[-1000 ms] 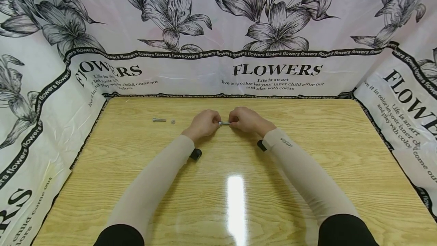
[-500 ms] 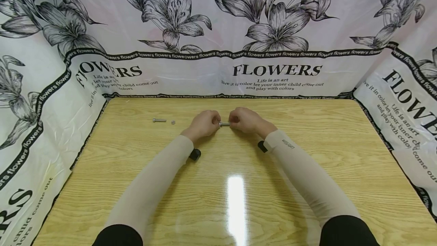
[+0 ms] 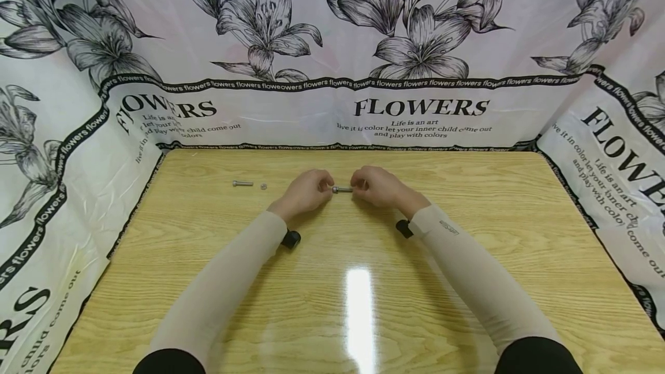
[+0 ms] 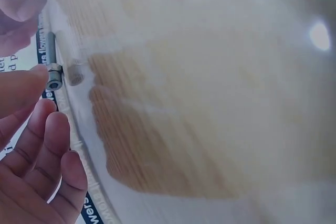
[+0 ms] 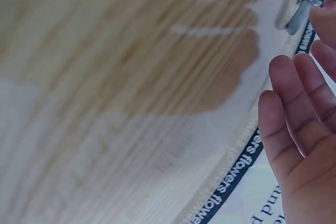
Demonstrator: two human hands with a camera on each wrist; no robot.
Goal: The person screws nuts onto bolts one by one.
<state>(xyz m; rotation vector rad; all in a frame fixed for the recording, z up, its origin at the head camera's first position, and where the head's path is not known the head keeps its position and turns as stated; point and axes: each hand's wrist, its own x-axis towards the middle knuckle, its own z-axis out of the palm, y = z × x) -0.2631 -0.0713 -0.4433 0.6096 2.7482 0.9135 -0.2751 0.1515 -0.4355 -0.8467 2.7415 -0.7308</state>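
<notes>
A silver socket-head bolt [image 3: 343,190] with a nut [image 4: 54,67] close to its head lies level between the two hands, low over the table. My left hand [image 3: 306,192] holds its head end, thumb at the nut; the index fingertip is hidden in the left wrist view. At the threaded end, my right hand [image 3: 380,187] has its fingertips right beside the bolt, loosely bent, with a small gap showing in the left wrist view. The right hand's other fingers [image 5: 291,103] are spread and hold nothing.
To the left on the glossy wooden table [image 3: 447,281] lie a second bolt [image 3: 242,183] and a loose nut [image 3: 264,186]. A flower-printed cloth [image 3: 291,114] stands round the back and sides of the table.
Both hands have drawn slightly apart, left hand leftward and right hand rightward, so more of the bolt shows. The bolt has shifted a little left. The loose bolt and nut stay put.
</notes>
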